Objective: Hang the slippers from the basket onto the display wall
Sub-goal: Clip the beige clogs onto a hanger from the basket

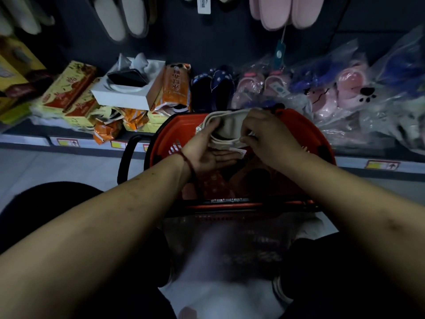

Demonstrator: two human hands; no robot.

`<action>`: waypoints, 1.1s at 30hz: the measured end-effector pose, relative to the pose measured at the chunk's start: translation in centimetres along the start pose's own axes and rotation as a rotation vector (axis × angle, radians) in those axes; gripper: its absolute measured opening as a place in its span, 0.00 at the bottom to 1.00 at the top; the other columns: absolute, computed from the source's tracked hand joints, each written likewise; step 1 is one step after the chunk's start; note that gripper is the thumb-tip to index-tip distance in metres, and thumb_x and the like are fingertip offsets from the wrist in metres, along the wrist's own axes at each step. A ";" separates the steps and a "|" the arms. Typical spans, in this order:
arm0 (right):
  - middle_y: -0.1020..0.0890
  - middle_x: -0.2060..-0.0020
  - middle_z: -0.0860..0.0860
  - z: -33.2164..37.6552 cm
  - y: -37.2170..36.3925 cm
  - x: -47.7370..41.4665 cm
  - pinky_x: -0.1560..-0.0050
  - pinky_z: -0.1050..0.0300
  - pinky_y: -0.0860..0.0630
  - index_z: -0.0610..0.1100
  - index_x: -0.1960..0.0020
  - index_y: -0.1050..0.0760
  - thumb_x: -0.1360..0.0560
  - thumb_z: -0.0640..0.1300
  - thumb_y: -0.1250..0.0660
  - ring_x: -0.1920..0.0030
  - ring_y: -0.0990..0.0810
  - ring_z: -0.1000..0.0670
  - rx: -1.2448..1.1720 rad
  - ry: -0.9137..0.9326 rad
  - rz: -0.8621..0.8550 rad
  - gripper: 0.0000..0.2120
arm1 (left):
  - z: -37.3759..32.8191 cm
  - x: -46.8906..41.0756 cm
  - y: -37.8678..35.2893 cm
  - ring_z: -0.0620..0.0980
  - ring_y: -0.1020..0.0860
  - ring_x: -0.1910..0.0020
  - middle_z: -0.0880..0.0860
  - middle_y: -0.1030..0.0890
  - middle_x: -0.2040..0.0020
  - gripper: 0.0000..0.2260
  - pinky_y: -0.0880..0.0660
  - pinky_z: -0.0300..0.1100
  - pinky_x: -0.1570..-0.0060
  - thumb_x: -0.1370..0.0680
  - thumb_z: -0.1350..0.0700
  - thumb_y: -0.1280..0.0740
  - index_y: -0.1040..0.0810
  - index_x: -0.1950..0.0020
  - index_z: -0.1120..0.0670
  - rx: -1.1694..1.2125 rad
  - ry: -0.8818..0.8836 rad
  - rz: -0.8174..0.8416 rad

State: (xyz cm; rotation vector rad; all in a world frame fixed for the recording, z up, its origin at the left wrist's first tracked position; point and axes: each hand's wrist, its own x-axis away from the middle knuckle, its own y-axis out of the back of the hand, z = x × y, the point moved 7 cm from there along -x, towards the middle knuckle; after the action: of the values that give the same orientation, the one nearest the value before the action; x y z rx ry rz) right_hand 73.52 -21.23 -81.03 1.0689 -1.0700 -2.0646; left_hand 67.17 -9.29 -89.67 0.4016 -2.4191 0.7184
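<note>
Both hands, left (208, 148) and right (268, 134), grip cream slippers (230, 127) above the red basket's far rim (181, 120).

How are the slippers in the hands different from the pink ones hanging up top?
The cream slippers are pale beige, while the pink slippers are pink. The cream slippers are held over the red basket by the left hand and right hand; the pink slippers already hang on the display wall. Both look like soft indoor slippers kept as pairs.
</note>
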 end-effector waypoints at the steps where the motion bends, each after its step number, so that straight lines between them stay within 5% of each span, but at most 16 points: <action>1: 0.25 0.57 0.50 -0.2 -0.4 0.2 0.53 0.56 0.32 0.41 0.60 0.25 0.30 0.35 0.27 0.50 0.26 0.46 -0.004 0.004 0.021 0.07 | 0.3 -0.3 -0.3 0.66 0.20 0.40 0.68 0.21 0.38 0.30 0.24 0.58 0.40 0.22 0.39 0.35 0.28 0.31 0.62 0.020 -0.007 0.002; 5: 0.23 0.53 0.44 -1.7 -2.3 1.8 0.51 0.53 0.30 0.41 0.56 0.25 0.27 0.37 0.31 0.47 0.24 0.40 0.036 -0.067 0.216 0.03 | 3.0 -2.0 -1.2 0.57 0.19 0.52 0.61 0.18 0.48 0.22 0.20 0.50 0.52 0.19 0.43 0.40 0.23 0.38 0.61 -0.176 0.079 0.028; 8: 0.24 0.41 0.40 -4.2 -3.8 3.9 0.53 0.64 0.35 0.38 0.40 0.25 0.23 0.45 0.32 0.41 0.24 0.40 0.067 -0.269 0.433 0.15 | 4.2 -3.6 -0.5 0.55 0.24 0.60 0.59 0.21 0.56 0.11 0.26 0.51 0.55 0.20 0.53 0.37 0.19 0.54 0.58 -0.525 0.077 0.052; 10: 0.25 0.36 0.40 -7.1 -4.7 5.1 0.59 0.72 0.32 0.38 0.32 0.29 0.19 0.43 0.37 0.36 0.26 0.39 -0.013 -0.458 0.474 0.18 | 3.0 -5.4 2.2 0.58 0.19 0.49 0.59 0.18 0.45 0.13 0.23 0.53 0.43 0.20 0.49 0.34 0.19 0.44 0.57 -0.934 -0.027 -0.164; 12: 0.26 0.31 0.41 -9.2 -5.3 5.9 0.45 0.67 0.27 0.40 0.29 0.30 0.17 0.45 0.42 0.33 0.27 0.40 -0.007 -0.537 0.523 0.18 | 2.2 -5.9 3.1 0.57 0.22 0.39 0.56 0.21 0.36 0.20 0.26 0.51 0.35 0.21 0.45 0.35 0.23 0.33 0.55 -1.233 -0.058 -0.241; 15: 0.30 0.27 0.44 -10.2 -5.6 6.4 0.31 0.56 0.36 0.52 0.24 0.35 0.17 0.56 0.43 0.29 0.29 0.44 -0.036 -0.557 0.585 0.23 | 2.8 -6.5 2.6 0.56 0.26 0.32 0.56 0.26 0.29 0.22 0.30 0.49 0.32 0.20 0.46 0.35 0.27 0.28 0.53 -1.522 -0.041 -0.139; 19: 0.30 0.27 0.43 -11.5 -6.7 6.6 0.32 0.54 0.34 0.53 0.25 0.34 0.18 0.56 0.42 0.30 0.29 0.42 0.085 -0.542 0.687 0.23 | 5.3 -6.2 1.7 0.58 0.26 0.33 0.60 0.26 0.31 0.16 0.30 0.46 0.35 0.18 0.60 0.38 0.28 0.30 0.61 -1.503 0.014 -0.005; 22: 0.25 0.34 0.47 -12.1 -6.3 6.4 0.38 0.55 0.30 0.55 0.30 0.28 0.21 0.61 0.41 0.35 0.25 0.42 0.151 -0.524 0.636 0.22 | 6.5 -5.6 1.3 0.57 0.26 0.36 0.58 0.25 0.34 0.16 0.29 0.44 0.42 0.19 0.62 0.37 0.28 0.31 0.60 -1.470 -0.044 0.024; 26: 0.30 0.33 0.46 -12.2 -4.0 5.0 0.46 0.54 0.31 0.56 0.33 0.30 0.22 0.49 0.37 0.37 0.25 0.39 0.251 -0.429 0.463 0.17 | 6.9 -5.2 1.2 0.56 0.23 0.42 0.57 0.22 0.41 0.13 0.28 0.45 0.46 0.19 0.61 0.38 0.24 0.35 0.60 -1.457 -0.142 -0.006; 33: 0.33 0.28 0.42 -14.8 -1.8 5.7 0.37 0.50 0.29 0.48 0.29 0.30 0.20 0.45 0.37 0.35 0.27 0.37 0.140 -0.534 0.293 0.20 | 7.5 -6.4 -0.8 0.58 0.23 0.39 0.59 0.21 0.36 0.16 0.28 0.46 0.40 0.18 0.50 0.38 0.25 0.33 0.54 -1.942 -0.110 0.037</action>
State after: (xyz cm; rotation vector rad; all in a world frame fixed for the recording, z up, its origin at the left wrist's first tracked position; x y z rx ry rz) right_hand 82.93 -30.40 -90.06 0.3808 -1.5426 -2.0989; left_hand 69.26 -13.48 -98.40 -0.4247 -2.0479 -1.6382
